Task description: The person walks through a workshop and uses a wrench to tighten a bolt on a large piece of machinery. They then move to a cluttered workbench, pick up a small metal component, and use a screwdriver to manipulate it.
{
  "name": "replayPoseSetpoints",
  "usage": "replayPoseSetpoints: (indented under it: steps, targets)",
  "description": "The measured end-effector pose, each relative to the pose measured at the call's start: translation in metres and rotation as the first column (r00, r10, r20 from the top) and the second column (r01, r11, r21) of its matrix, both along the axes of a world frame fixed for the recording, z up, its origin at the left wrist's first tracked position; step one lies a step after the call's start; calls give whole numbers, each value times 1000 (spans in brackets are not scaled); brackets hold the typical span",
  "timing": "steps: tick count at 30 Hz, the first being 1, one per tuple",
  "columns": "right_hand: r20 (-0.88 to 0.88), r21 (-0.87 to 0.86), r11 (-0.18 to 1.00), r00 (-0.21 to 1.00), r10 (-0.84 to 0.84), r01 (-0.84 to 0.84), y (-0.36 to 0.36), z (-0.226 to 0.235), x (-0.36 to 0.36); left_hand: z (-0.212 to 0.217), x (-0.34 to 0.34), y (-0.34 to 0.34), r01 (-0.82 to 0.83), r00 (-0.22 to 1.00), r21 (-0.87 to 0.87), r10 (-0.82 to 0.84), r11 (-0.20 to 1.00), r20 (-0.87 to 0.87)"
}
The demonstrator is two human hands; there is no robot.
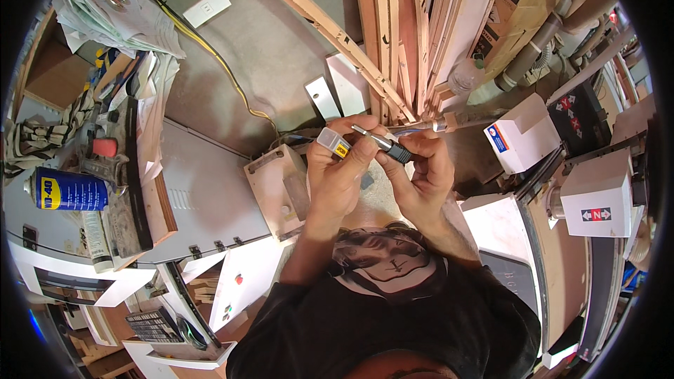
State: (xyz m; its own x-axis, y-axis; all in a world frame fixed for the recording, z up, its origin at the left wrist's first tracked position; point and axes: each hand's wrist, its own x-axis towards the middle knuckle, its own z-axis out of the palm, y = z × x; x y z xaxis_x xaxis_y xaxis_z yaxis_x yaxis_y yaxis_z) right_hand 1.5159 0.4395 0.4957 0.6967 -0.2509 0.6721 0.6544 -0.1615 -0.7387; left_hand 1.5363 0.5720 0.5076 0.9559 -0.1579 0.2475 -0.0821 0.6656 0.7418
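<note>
both hands are raised together at chest height, over the gap between the work surfaces. left hand is closed round a small grey tool w/ a yellow patch, thumb and fingers wrapped on it. right hand pinches a slim metal bit w/ black collar, its tip pointing toward the left hand's fingers, the two hands touching at the fingertips. on the grey surface to the left, a blue-yellow spray can lies on its side nr the far left edge, beside a red-capped item. wooden strips lean upright beyond the hands.
</note>
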Motion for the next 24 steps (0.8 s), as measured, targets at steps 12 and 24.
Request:
replayPoseSetpoints:
  steps: [12, 24]
  targets:
    - [-255, 297, 916, 902, 348, -270, 7, 13, -20, -5, -3, 3, -42, 999, -32, 41, 999, -25]
    - [-336, 472, 803, 768, 545, -363, 10, 16, -21, -2, -10, 2, 124, 991, -35, -126, 992, -52]
